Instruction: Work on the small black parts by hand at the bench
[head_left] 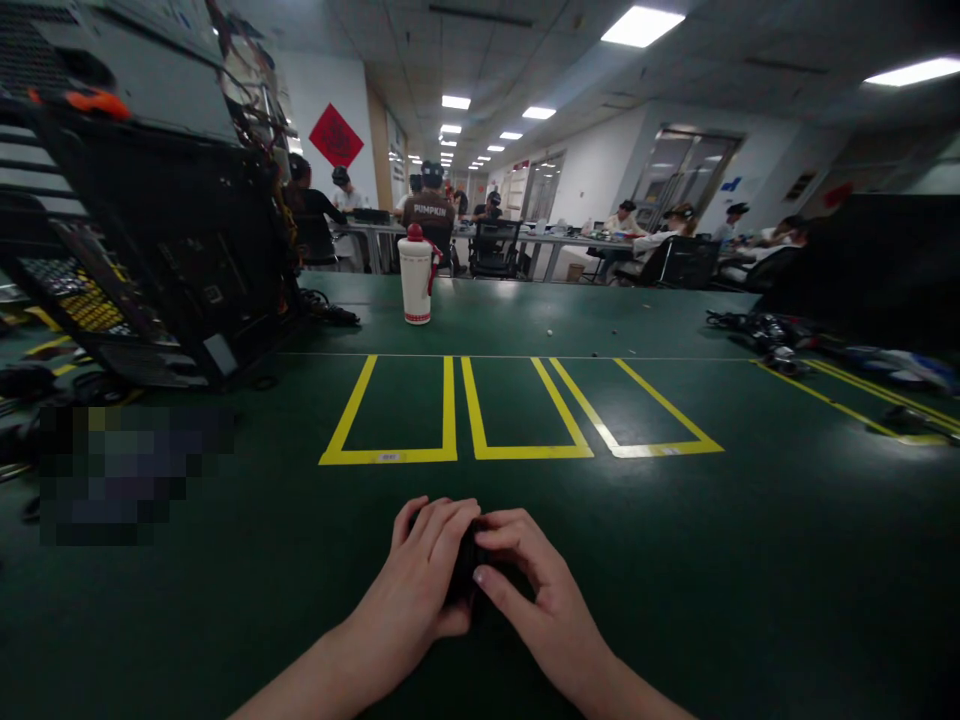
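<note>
A small black object (466, 562) is between my two hands, low over the green table (720, 590); its kind cannot be made out, as my fingers cover most of it. My left hand (424, 565) wraps over it from the left, fingers on top and thumb underneath. From the right, my right hand (529, 580) touches its side with curved fingertips and thumb. Beyond the hands, three outlines of yellow tape (400, 457) lie in a row on the tabletop.
A white cup with a red lid (416, 278) stands past the tape. An opened computer case (172, 230) rises on the left, with cables (330, 310) beside it. Dark equipment (870, 270) and cables are at the right. Several people sit at tables farther back.
</note>
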